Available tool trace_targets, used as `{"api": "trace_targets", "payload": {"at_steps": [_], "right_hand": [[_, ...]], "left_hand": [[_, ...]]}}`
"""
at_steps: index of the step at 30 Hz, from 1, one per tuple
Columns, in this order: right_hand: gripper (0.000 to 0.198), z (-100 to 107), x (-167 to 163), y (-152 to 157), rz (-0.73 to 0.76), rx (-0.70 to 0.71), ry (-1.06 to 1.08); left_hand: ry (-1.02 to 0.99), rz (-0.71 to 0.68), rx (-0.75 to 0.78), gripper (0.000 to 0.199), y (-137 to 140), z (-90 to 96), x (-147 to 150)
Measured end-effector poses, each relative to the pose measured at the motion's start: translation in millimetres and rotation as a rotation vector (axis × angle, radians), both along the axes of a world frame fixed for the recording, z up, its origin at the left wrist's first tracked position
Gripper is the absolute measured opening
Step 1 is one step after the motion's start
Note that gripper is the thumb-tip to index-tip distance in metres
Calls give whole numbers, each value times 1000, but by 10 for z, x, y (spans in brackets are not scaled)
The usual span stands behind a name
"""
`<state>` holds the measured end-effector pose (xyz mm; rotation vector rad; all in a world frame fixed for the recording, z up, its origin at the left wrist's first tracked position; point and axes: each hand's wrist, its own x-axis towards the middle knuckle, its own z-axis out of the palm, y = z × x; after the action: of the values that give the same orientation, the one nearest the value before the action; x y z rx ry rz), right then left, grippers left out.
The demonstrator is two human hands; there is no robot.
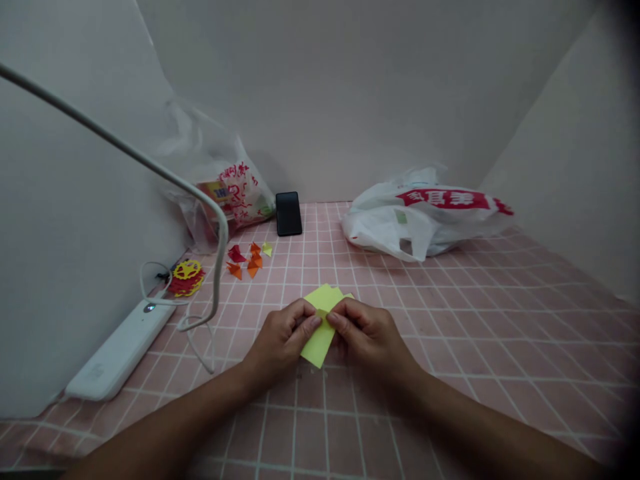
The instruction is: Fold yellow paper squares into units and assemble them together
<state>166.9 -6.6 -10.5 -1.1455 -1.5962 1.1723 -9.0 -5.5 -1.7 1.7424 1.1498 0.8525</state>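
Yellow folded paper (320, 348) is held up in front of me, just over the pink checked tabletop, with a pointed lower end and layered corners at the top. My left hand (286, 331) pinches its left side between thumb and forefinger. Opposite it, my right hand (369, 331) is closed on the right side, its thumb pressing near the paper's middle. Both thumb tips almost meet on the paper. The fingers behind the paper are partly hidden.
Small folded paper pieces (254, 260) in orange, red and yellow lie ahead to the left. Beyond are a black phone (289, 215) and two plastic bags, a left bag (240, 190) and a right bag (420, 217). A white power bank (120, 350) with a cable (150, 172) sits left.
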Motion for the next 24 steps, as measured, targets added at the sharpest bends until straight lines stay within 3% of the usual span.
{"api": "trace_targets", "payload": {"at_steps": [3, 10, 15, 21, 24], "right_hand": [[36, 0, -3, 0, -10, -47, 86], [23, 31, -86, -16, 144, -286, 163], [20, -18, -36, 53, 12, -184, 243], [17, 24, 21, 76, 118, -175, 75], [19, 42, 15, 94, 94, -184, 123]], "left_hand": [[36, 63, 52, 20, -25, -8, -4], [-151, 150, -63, 23, -28, -85, -14], [-148, 94, -74, 25, 7, 12, -13], [-108, 114, -101, 20, 68, 84, -41], [-139, 99, -149, 22, 76, 51, -40]]}}
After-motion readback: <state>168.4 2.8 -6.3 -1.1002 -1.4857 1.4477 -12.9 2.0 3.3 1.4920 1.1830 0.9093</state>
